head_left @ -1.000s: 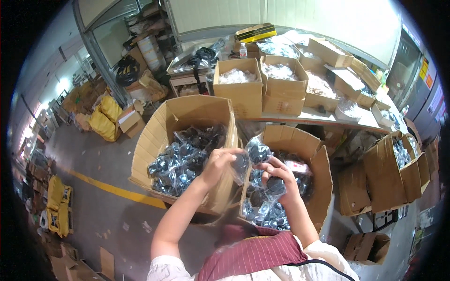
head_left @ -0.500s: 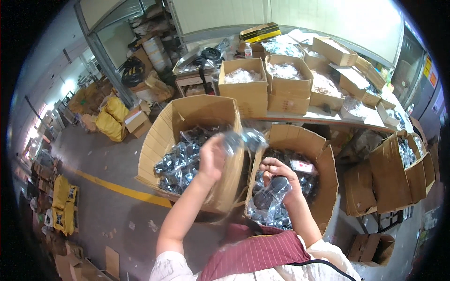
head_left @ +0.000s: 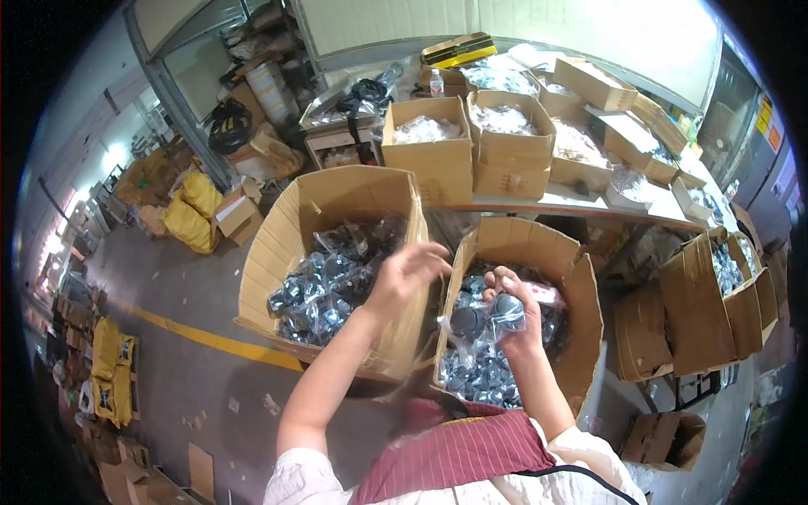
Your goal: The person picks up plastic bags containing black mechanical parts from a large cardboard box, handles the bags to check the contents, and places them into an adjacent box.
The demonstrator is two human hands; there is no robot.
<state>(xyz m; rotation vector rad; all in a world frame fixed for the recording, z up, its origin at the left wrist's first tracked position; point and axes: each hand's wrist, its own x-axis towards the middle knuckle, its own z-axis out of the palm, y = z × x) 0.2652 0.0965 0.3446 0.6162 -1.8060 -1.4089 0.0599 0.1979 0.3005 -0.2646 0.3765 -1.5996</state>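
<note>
Head view: R hand (head_left: 522,326), on the right, has its fingers curled round a clear plastic bag (head_left: 486,330) w/ dark round parts (head_left: 470,321) in it, held up over the near part of the R box (head_left: 585,337); can't tell if it's 1 bag or 2. L hand (head_left: 400,282) is released, fingers loosely spread, nothing seen in them, above the right wall of the L box (head_left: 263,273). Both cardboard boxes hold lots of similar bags. Far side: a desk (head_left: 566,202) w/ more open boxes (head_left: 427,164).

Handling (judgement): bag prob. light; film soft, slick & crinkly, parts stiff, prob. plastic, so not v. fragile but may scuff. Loose film could slip or snag on neighbours; best hold = a pinch thru the film on a part's rim, or on gathered film.
</note>
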